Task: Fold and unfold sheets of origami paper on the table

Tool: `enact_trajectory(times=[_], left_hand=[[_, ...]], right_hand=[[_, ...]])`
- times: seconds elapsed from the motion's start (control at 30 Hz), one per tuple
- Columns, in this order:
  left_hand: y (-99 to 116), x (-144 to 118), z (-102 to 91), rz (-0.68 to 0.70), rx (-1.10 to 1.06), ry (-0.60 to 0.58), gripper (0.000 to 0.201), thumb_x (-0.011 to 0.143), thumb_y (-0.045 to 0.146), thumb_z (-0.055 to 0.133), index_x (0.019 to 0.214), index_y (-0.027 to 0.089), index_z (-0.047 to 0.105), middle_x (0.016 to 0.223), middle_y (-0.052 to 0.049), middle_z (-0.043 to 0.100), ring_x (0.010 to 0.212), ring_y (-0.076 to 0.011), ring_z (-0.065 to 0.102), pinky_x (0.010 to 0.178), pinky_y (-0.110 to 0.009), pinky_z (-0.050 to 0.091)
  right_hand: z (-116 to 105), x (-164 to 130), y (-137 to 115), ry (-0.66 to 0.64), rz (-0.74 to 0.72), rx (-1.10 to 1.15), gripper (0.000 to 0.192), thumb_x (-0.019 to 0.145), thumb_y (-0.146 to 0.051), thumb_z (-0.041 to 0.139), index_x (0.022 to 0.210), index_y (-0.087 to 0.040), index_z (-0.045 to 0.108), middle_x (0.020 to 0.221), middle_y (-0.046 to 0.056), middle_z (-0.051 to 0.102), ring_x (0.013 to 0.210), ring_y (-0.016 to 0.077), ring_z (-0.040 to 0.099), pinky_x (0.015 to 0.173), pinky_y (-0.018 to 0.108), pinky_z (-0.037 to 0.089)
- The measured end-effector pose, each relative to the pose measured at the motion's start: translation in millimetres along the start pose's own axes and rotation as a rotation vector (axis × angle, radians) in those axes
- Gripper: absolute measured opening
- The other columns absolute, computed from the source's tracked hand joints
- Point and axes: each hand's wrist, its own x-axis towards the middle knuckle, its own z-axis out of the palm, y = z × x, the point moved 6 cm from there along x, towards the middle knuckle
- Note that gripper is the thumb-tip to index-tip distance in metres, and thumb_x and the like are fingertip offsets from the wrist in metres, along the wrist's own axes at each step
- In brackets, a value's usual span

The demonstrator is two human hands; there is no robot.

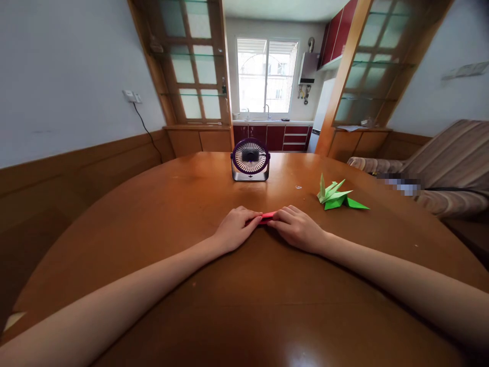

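A small piece of folded red paper (268, 216) is at the middle of the table, pinched between both hands. My left hand (237, 228) closes on its left end, thumb and fingers together. From the other side my right hand (297, 228) grips the right end with bent fingers. Most of the paper is hidden by the fingers, so its full shape cannot be made out. To the right of my right hand lie folded green paper pieces (333, 195), pale green on top and brighter green below, with pointed tips.
A small purple desk fan (250, 159) stands on the wooden table (183, 204) beyond my hands. A striped armchair (446, 163) is at the right. Behind the table are wooden cabinets and a kitchen with a window. A cable hangs from a wall socket (132, 96) at left.
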Motion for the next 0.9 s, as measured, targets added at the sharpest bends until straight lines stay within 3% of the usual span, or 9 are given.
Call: enact_trajectory(times=[0.13,0.3,0.47,0.57,0.7,0.9], left_hand=[[9,-2,-0.7,0.028,0.116,0.036,0.032,0.098,0.028,0.041,0.112,0.017,0.068,0.103,-0.007,0.073,0.092,-0.0213,0.064,0.085,-0.036,0.05],[11,-5,-2.8,0.043,0.197,0.107,0.033,0.099,0.026,0.037,0.115,0.015,0.064,0.11,-0.009,0.071,0.098,-0.0214,0.066,0.088,-0.036,0.052],[7,-5,-5.2,0.043,0.183,0.171,0.031,0.098,0.023,0.038,0.119,0.016,0.059,0.116,-0.008,0.069,0.103,-0.0199,0.066,0.091,-0.035,0.053],[7,-4,-6.5,0.016,0.191,0.157,0.031,0.096,0.02,0.038,0.12,0.016,0.058,0.116,-0.008,0.068,0.101,-0.0199,0.067,0.089,-0.034,0.054],[7,-2,-12.5,-0.015,0.186,0.139,0.027,0.092,0.018,0.045,0.114,0.02,0.061,0.111,-0.004,0.07,0.095,-0.0191,0.067,0.083,-0.032,0.054],[2,4,-26.2,-0.062,0.094,0.164,0.012,0.083,0.016,0.06,0.089,0.021,0.068,0.086,-0.001,0.069,0.072,-0.0151,0.063,0.062,-0.025,0.049]], right_hand=[[4,-1,2,-0.039,0.027,0.072,0.025,0.098,-0.015,0.04,0.104,-0.015,0.065,0.099,0.011,0.066,0.087,0.0199,0.058,0.076,0.034,0.046],[5,-1,1,-0.053,0.005,0.113,0.025,0.097,-0.014,0.04,0.104,-0.014,0.064,0.098,0.011,0.068,0.085,0.0197,0.06,0.076,0.035,0.048],[3,-1,-4,-0.043,-0.095,0.112,0.032,0.098,-0.012,0.036,0.121,-0.013,0.059,0.102,0.012,0.069,0.084,0.0188,0.061,0.074,0.035,0.051],[1,-1,-8,-0.041,-0.156,0.086,0.031,0.098,-0.012,0.038,0.12,-0.012,0.06,0.101,0.012,0.069,0.088,0.0197,0.062,0.078,0.037,0.053],[-2,0,-14,-0.035,-0.218,0.084,0.032,0.098,-0.011,0.037,0.121,-0.011,0.059,0.101,0.012,0.069,0.099,0.0205,0.063,0.09,0.039,0.053],[-4,0,-16,-0.019,-0.241,0.097,0.032,0.096,-0.009,0.041,0.125,-0.01,0.057,0.106,0.013,0.069,0.108,0.0217,0.062,0.097,0.042,0.051]])
